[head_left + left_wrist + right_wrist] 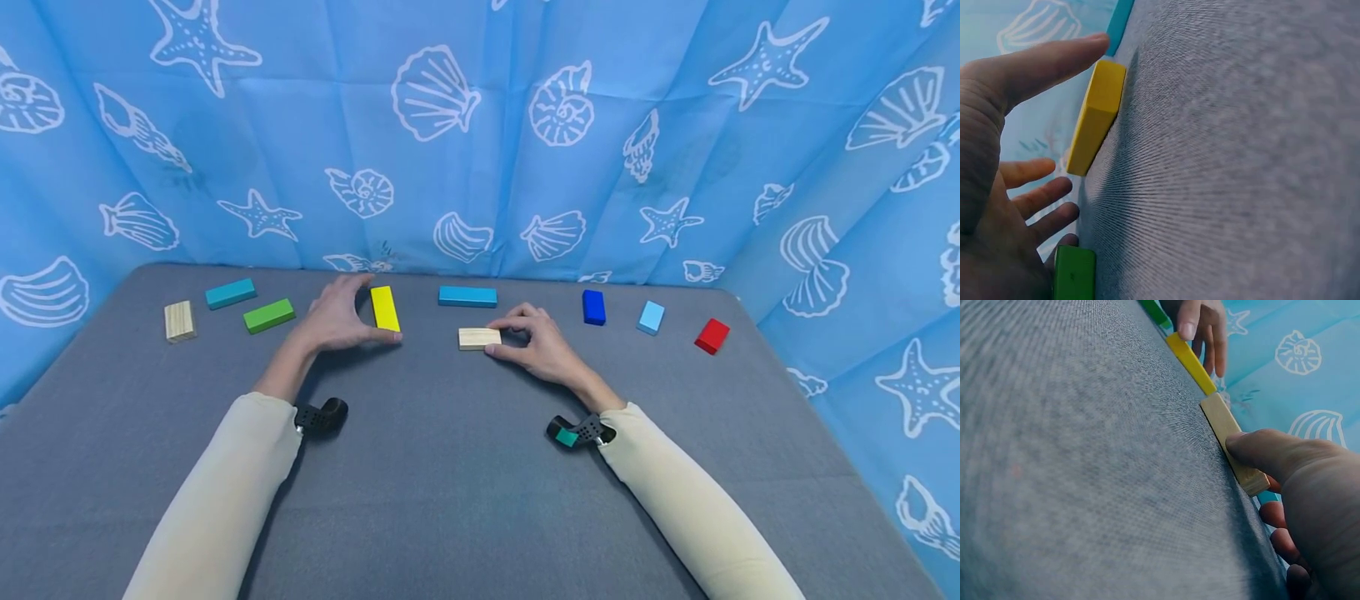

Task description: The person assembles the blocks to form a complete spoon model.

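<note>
My right hand (543, 346) pinches the right end of a plain wooden block (474, 338) between thumb and index finger. In the right wrist view the thumb lies along the side of that wooden block (1225, 428), close over the grey cloth. Around a yellow block (386, 309) my left hand (339, 317) is spread, thumb by its near end and fingers by its far end. The left wrist view shows a gap between those fingers and the yellow block (1094, 119). Behind the wooden block lies a long teal-blue block (467, 297).
Left of the hands lie a green block (269, 316), a teal block (230, 293) and another wooden block (180, 322). To the right are a dark blue block (593, 307), a light blue block (651, 317) and a red block (712, 336). A blue shell-print curtain (495, 167) hangs behind the grey-covered table (450, 500).
</note>
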Tool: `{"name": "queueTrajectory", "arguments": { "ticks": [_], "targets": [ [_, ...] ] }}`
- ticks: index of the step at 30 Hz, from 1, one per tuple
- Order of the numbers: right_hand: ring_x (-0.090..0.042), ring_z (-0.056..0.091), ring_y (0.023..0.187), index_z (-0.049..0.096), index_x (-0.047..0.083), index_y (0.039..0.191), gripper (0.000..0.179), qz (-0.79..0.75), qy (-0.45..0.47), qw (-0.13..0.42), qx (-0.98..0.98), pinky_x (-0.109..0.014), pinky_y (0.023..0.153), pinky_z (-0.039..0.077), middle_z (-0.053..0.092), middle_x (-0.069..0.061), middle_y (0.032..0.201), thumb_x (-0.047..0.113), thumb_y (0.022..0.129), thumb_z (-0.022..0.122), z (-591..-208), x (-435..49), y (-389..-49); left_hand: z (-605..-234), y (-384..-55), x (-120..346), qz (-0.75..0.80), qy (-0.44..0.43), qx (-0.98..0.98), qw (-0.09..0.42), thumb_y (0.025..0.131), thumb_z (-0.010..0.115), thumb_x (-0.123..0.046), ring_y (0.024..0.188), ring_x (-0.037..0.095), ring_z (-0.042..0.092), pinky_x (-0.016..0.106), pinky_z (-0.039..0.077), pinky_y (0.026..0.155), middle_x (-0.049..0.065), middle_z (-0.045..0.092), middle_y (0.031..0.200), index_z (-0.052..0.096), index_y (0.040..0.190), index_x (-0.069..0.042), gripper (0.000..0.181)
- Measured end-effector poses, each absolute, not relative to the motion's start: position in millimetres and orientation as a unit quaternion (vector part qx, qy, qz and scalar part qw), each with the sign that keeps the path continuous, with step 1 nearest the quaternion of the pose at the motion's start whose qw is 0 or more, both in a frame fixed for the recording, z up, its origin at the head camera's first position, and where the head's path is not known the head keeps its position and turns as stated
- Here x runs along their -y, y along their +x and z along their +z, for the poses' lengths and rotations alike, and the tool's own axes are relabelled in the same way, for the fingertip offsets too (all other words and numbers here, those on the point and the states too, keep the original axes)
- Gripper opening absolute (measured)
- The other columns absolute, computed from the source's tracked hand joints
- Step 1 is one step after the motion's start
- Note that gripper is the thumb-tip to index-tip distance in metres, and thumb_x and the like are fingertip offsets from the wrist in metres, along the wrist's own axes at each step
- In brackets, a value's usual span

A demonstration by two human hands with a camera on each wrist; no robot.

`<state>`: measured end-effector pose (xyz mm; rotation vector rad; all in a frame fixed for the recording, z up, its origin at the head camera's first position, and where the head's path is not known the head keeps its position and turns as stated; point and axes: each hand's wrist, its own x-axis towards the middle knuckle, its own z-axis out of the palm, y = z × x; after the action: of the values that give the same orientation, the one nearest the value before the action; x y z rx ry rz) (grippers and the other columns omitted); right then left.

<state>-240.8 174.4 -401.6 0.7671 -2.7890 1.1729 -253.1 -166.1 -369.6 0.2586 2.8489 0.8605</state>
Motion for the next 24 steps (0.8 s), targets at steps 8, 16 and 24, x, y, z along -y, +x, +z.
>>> {"name": "queueTrajectory", "arguments": {
  "ticks": [8,16,24],
  "targets": [
    [-0.029,0.048,0.105,0.075,0.011,0.12,0.036,0.379,0.247,0.01,0.892,-0.048,0.093,0.036,0.059,-0.008,0.112,0.025,0.088,0.082,-401,-174,-240,-371,-257,165,0.27,0.086,-0.955,0.089,0.074,0.086,-0.047,0.146,0.048,0.019,0.067,0.018,0.113,0.023,0.025,0.161,0.032,0.158,-0.008,0.108],
    [-0.029,0.048,0.105,0.075,0.01,0.12,0.036,0.376,0.253,0.016,0.891,-0.047,0.092,0.036,0.059,-0.008,0.112,0.023,0.087,0.082,-402,-174,-241,-369,-257,162,0.269,0.08,-0.957,0.079,0.075,0.085,-0.045,0.143,0.046,0.024,0.065,0.021,0.111,0.023,0.03,0.159,0.039,0.155,-0.007,0.1],
    [-0.029,0.048,0.105,0.075,0.01,0.12,0.036,0.377,0.254,0.017,0.89,-0.047,0.092,0.036,0.059,-0.008,0.112,0.023,0.088,0.082,-402,-175,-240,-362,-245,152,0.287,0.114,-0.95,0.042,0.072,0.088,-0.044,0.147,0.046,0.021,0.068,0.017,0.114,0.02,0.032,0.159,0.043,0.153,-0.009,0.099]
  ]
}}
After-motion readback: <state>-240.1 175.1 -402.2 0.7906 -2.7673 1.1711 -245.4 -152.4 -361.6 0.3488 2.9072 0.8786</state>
